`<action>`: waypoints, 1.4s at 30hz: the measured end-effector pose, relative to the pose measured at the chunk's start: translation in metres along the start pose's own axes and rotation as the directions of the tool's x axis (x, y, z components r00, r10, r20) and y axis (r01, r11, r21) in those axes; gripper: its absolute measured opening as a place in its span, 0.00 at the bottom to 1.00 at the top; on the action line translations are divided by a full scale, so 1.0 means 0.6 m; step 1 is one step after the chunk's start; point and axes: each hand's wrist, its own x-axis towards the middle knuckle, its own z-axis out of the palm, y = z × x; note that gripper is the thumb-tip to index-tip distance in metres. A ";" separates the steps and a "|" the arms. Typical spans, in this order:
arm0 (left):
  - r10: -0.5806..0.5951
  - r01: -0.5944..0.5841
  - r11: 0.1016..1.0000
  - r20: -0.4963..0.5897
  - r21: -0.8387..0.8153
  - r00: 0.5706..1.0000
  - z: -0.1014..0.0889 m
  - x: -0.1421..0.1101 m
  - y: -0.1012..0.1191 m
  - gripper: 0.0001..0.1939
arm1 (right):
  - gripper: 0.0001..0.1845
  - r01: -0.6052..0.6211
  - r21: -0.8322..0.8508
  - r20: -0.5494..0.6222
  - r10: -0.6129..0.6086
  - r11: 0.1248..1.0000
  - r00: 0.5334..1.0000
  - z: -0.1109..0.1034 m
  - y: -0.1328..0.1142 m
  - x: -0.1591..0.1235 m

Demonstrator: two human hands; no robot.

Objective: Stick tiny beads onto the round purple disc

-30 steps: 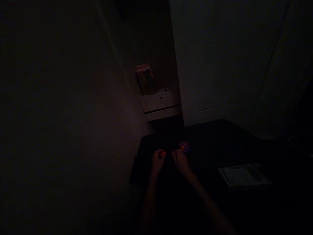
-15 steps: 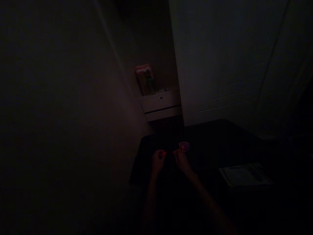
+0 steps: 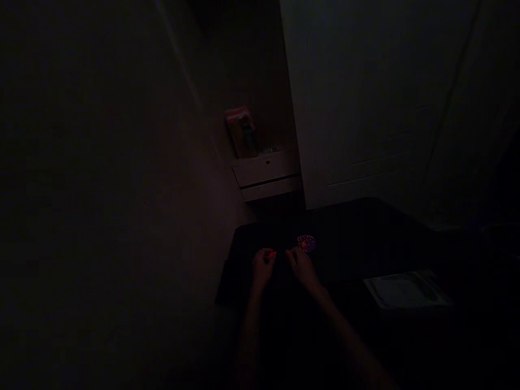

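Left hand point(image 3: 262, 267) pinches a small orange piece point(image 3: 271, 254) at its fingertips; right hand point(image 3: 303, 266), grip unclear, sits just below the beaded disc point(image 3: 306, 243).

A dark table point(image 3: 365, 238) fills the lower right of the very dim view. On it, toward its far left end, lies a small round purple disc point(image 3: 306, 243) with pale dots and a red centre. Well apart, at about 4 o'clock from the disc, a pale flat tray point(image 3: 406, 291) lies near the table's right side.
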 end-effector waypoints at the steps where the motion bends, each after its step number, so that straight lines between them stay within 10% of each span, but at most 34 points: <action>1: 0.001 -0.001 1.000 0.001 -0.003 1.000 0.005 0.009 -0.003 0.08 | 0.22 -0.012 0.023 0.001 0.012 1.000 1.000 0.000 0.003 0.008; 15: -0.019 0.019 1.000 0.000 -0.011 1.000 0.075 0.000 -0.029 0.08 | 0.21 -0.048 0.055 0.020 0.047 0.997 0.999 -0.021 0.057 -0.002; 28: -0.023 0.023 0.999 0.006 -0.023 1.000 0.030 -0.072 -0.012 0.08 | 0.13 -0.027 -0.034 0.107 0.031 0.999 0.994 -0.015 0.018 -0.072; 42: 0.006 -0.006 1.000 0.004 -0.001 1.000 0.002 -0.051 0.005 0.08 | 0.11 -0.106 0.027 0.042 0.105 0.994 0.994 -0.030 -0.037 -0.051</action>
